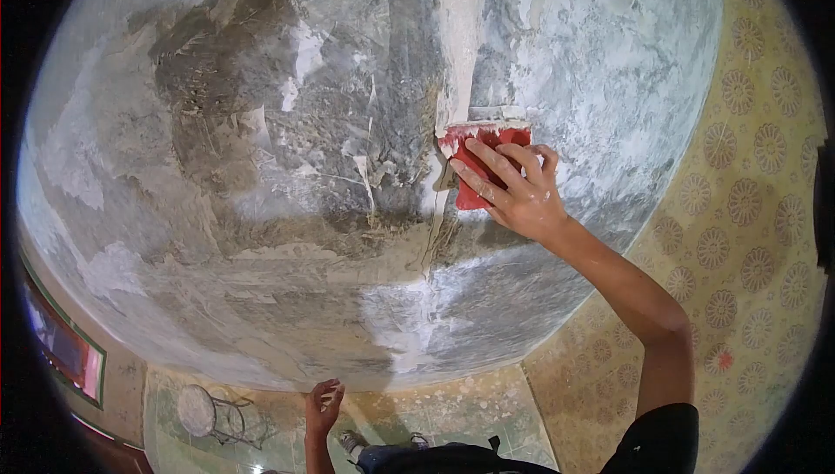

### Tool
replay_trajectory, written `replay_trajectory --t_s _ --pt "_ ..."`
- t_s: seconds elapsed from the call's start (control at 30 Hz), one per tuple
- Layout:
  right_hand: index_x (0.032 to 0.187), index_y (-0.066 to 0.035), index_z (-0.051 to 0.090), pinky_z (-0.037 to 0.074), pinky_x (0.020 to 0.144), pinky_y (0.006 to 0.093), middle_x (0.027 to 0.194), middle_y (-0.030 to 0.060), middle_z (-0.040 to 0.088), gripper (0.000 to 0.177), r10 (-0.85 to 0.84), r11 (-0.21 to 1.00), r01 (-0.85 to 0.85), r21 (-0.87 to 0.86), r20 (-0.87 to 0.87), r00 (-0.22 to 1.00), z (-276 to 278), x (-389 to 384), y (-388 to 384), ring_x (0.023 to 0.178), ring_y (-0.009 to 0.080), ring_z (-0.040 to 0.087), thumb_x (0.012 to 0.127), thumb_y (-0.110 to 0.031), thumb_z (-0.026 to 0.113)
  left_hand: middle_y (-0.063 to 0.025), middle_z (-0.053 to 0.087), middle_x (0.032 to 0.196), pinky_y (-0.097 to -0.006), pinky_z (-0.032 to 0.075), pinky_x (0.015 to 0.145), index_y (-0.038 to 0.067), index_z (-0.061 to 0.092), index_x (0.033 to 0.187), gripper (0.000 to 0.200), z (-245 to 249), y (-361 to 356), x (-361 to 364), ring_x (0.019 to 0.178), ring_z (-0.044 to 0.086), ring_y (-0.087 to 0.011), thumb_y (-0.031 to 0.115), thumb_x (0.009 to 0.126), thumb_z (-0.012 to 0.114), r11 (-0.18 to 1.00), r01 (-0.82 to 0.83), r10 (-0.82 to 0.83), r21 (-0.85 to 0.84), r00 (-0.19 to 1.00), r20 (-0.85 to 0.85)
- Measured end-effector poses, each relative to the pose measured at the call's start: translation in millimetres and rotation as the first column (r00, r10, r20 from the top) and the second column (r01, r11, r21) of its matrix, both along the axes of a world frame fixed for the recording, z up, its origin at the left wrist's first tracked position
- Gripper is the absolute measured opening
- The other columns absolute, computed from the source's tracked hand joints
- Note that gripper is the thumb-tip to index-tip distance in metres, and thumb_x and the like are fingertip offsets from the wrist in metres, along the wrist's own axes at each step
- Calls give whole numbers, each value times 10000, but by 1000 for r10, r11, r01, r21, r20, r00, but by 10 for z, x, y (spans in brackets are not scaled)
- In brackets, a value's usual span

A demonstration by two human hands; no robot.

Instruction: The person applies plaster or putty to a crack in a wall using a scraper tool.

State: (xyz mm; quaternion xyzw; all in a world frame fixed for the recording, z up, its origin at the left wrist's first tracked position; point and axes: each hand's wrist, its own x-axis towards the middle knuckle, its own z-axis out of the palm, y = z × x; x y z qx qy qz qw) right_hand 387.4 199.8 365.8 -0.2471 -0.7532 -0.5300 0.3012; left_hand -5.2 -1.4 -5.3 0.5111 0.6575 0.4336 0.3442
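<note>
A red plastic putty spreader (474,191) is pressed against the grey, patchy wall (296,152), its upper edge smeared with white filler. My right hand (522,196) grips it, fingers laid across its face and flecked with white. Above the spreader runs a smooth vertical strip of white filler (457,30). Below the tool, a crack (433,235) with rough edges continues down the wall. My left hand (324,406) hangs low near the foot of the wall, with loosely bent fingers apart and nothing visible in them.
A round-topped stool (197,410) stands on the green tiled floor (165,439) at lower left. Patterned yellow wall covering (722,239) meets the grey wall on the right. A green-edged window or frame (65,339) shows at far left.
</note>
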Motion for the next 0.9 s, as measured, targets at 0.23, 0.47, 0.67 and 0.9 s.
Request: replay_trajectory --t_s 0.23,0.47,0.67,0.9 --pt "1429 -309 575 340 924 468 1490 -39 500 833 14 993 -15 -116 -16 1000 -360 -4 -29 1102 196 502 631 -336 813 -91 717 1105 -370 532 799 55 705 1167 322 -19 -66 -29 994 697 -225 286 943 728 1000 -17 17 -11 1000 -7" --pt "1400 -298 599 325 906 469 1465 -50 515 759 14 994 -18 -108 -34 999 -739 -56 -47 1060 171 511 665 -300 787 -97 719 1111 -372 538 810 80 700 1186 315 -52 -83 -67 1005 698 -225 285 947 722 1000 -16 15 18 1000 18" --pt "1327 -316 654 322 856 446 1415 -78 554 639 16 994 -25 -108 -77 997 -1162 -78 -53 1018 174 503 702 -212 739 -92 726 1125 -368 535 806 89 694 1201 328 -66 -77 -83 1004 698 -224 287 942 728 1000 -17 17 2 1000 3" --pt "1374 -327 628 375 797 437 1455 -69 529 595 -3 989 -9 -145 -84 996 -1704 -83 -135 978 161 523 792 -244 714 -83 731 1119 -356 532 794 66 697 1202 334 -29 -87 -103 997 697 -209 274 942 727 1000 0 0 18 1000 -15"
